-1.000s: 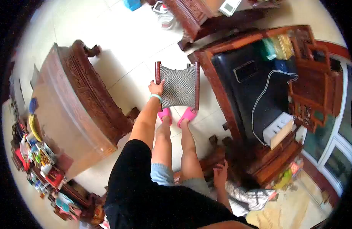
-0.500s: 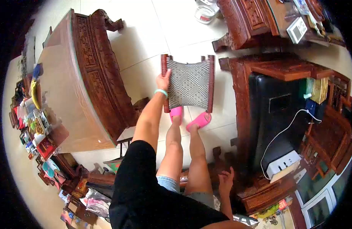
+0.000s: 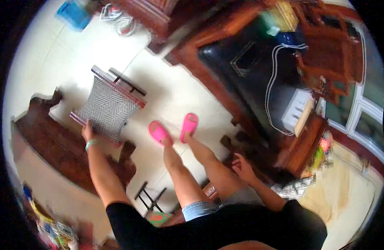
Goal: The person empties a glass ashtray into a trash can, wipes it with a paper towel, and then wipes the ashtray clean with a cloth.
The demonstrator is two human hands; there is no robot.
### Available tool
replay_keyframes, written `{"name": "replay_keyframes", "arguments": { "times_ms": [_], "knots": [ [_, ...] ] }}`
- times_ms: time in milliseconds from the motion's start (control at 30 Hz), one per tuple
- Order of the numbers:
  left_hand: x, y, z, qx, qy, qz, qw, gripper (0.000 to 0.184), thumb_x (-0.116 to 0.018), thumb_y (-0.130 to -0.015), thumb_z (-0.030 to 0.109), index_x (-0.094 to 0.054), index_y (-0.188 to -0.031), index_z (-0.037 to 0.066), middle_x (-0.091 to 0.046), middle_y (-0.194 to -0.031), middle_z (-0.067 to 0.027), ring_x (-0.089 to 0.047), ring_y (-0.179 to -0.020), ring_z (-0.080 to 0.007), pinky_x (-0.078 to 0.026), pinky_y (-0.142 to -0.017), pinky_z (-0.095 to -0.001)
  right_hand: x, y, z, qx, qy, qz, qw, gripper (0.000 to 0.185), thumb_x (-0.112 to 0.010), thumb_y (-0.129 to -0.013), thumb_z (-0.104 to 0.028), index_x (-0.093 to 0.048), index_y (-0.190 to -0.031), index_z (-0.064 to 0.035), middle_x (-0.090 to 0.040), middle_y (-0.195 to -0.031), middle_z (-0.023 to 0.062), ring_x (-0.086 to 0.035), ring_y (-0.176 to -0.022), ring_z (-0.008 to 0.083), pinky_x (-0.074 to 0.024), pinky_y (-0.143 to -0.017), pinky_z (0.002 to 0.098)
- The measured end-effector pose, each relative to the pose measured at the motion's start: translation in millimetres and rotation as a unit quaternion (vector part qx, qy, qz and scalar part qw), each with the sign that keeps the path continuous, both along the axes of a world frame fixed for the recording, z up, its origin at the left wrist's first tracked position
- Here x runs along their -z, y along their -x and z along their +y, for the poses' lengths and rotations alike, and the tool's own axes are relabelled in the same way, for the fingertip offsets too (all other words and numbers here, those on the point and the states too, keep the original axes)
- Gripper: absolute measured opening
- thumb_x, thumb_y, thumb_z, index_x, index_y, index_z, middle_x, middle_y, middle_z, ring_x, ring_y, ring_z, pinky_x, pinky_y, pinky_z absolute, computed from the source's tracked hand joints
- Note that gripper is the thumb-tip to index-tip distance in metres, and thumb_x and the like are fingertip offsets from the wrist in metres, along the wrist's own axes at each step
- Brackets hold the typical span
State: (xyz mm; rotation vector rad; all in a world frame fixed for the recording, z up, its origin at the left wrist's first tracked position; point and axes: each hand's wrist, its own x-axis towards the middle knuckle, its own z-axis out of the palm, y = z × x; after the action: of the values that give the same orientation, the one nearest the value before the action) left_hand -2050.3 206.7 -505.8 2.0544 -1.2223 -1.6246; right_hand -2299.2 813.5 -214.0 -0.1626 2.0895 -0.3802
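My left hand [image 3: 87,131] is closed on the near side rail of a small wooden stool [image 3: 107,104] with a sagging woven grey-and-white seat. The stool is tilted at the left, beside a dark carved table, and its far red-brown rail and part of a leg show. My thumb lies over the rail; the other fingers are hidden beneath. A pale green band circles that wrist. My right hand [image 3: 243,167] hangs by my thigh, holding nothing, its fingers loosely apart. My feet wear pink slippers [image 3: 159,132] on the tile floor between the furniture.
The carved table [image 3: 62,146] stands at the left. A black-cushioned wooden seat [image 3: 238,79] fills the right, bearing a white power strip [image 3: 297,110] and its cord. Another small stool [image 3: 158,217] with dark legs is near my left elbow. A blue bin [image 3: 74,16] stands far left.
My left hand has carried the stool to the left, turning it toward the carved table. The view has rotated and the slippers are now apart from the stool. My right hand stays empty.
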Motion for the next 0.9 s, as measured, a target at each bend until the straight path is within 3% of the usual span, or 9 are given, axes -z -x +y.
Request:
{"name": "replay_keyframes", "arguments": {
  "times_ms": [100,133,167,200,300,467,567,633,900],
  "knots": [
    [90.8,-75.7,-33.7,0.038,-0.019,0.015,0.999,0.045,-0.060,-0.083,0.022,-0.046,-0.114,-0.007,-0.056,-0.097,-0.0158,-0.056,-0.085,-0.0259,-0.048,-0.070,-0.0407,-4.7,-2.7,-7.1,0.050,-0.024,-0.036,0.998,0.059,-0.058,-0.081,-0.008,-0.031,-0.134,-0.0083,-0.058,-0.099,0.0108,-0.059,-0.085,0.0184,-0.0469,-0.077,0.0314],
    [-21.1,4.2,6.0,-0.007,0.017,-0.082,0.996,0.048,-0.061,-0.081,0.022,-0.045,-0.115,-0.007,-0.054,-0.102,-0.0189,-0.056,-0.087,-0.0322,-0.048,-0.073,-0.0450,-6.1,-4.5,-2.9,0.062,-0.020,-0.025,0.998,0.059,-0.058,-0.081,-0.008,-0.031,-0.134,-0.0083,-0.058,-0.099,0.0108,-0.059,-0.085,0.0184,-0.0469,-0.077,0.0314],
    [-14.2,13.0,14.3,0.029,0.113,-0.366,0.923,0.051,-0.060,-0.080,0.023,-0.042,-0.119,-0.005,-0.052,-0.107,-0.0233,-0.054,-0.093,-0.0385,-0.047,-0.080,-0.0484,-5.3,-7.0,1.0,0.037,-0.012,-0.009,0.999,0.059,-0.059,-0.080,-0.009,-0.032,-0.133,-0.0081,-0.059,-0.098,0.0113,-0.060,-0.083,0.0187,-0.0475,-0.075,0.0312],
    [-5.8,4.7,28.8,0.116,0.230,-0.390,0.884,0.057,-0.061,-0.080,0.022,-0.037,-0.125,-0.003,-0.047,-0.113,-0.0274,-0.050,-0.101,-0.0405,-0.045,-0.086,-0.0464,-9.5,-9.0,2.6,0.011,-0.001,0.006,1.000,0.059,-0.060,-0.080,-0.010,-0.033,-0.132,-0.0079,-0.059,-0.096,0.0118,-0.061,-0.081,0.0190,-0.0481,-0.074,0.0310],
    [6.7,6.7,92.4,0.255,0.324,-0.231,0.881,0.062,-0.063,-0.079,0.017,-0.032,-0.129,-0.002,-0.036,-0.122,-0.0308,-0.039,-0.114,-0.0449,-0.042,-0.090,-0.0449,-23.3,-14.1,-6.6,0.061,0.052,0.014,0.997,0.058,-0.061,-0.079,-0.013,-0.035,-0.130,-0.0067,-0.060,-0.093,0.0123,-0.062,-0.077,0.0211,-0.0492,-0.069,0.0318],
    [-158.4,54.1,208.4,0.701,0.218,0.022,0.679,0.039,-0.066,-0.073,0.014,-0.053,-0.109,0.003,-0.057,-0.102,-0.0169,-0.052,-0.094,-0.0343,-0.041,-0.084,-0.0464,-49.0,-29.6,-4.0,0.065,0.122,0.025,0.990,0.052,-0.061,-0.079,-0.015,-0.040,-0.126,-0.0030,-0.062,-0.090,0.0129,-0.063,-0.075,0.0243,-0.0499,-0.069,0.0343],
    [-154.7,44.4,257.1,0.701,-0.009,0.059,0.710,0.038,-0.066,-0.073,0.019,-0.055,-0.108,0.008,-0.056,-0.098,-0.0218,-0.054,-0.094,-0.0340,-0.043,-0.087,-0.0445,-63.8,-29.2,-9.1,0.016,0.099,0.069,0.993,0.048,-0.059,-0.080,-0.016,-0.043,-0.123,-0.0025,-0.062,-0.086,0.0133,-0.063,-0.077,0.0251,-0.0492,-0.069,0.0356],
    [-252.2,81.4,287.2,0.707,0.056,0.011,0.704,0.036,-0.065,-0.073,0.018,-0.057,-0.106,0.007,-0.056,-0.095,-0.0236,-0.054,-0.094,-0.0362,-0.044,-0.087,-0.0433,-67.2,-25.7,-5.3,0.021,0.128,0.076,0.989,0.047,-0.059,-0.079,-0.016,-0.045,-0.121,-0.0024,-0.062,-0.085,0.0136,-0.062,-0.078,0.0259,-0.0489,-0.070,0.0362],
    [-304.7,150.1,298.0,0.752,0.113,0.009,0.649,0.031,-0.064,-0.074,0.023,-0.058,-0.100,0.007,-0.061,-0.094,-0.0177,-0.057,-0.091,-0.0342,-0.047,-0.079,-0.0430,-70.3,5.9,36.1,-0.002,0.155,0.255,0.955,0.048,-0.061,-0.074,-0.016,-0.047,-0.117,-0.0021,-0.059,-0.097,0.0205,-0.057,-0.090,0.0356,-0.0455,-0.078,0.0428]
  ]
}}
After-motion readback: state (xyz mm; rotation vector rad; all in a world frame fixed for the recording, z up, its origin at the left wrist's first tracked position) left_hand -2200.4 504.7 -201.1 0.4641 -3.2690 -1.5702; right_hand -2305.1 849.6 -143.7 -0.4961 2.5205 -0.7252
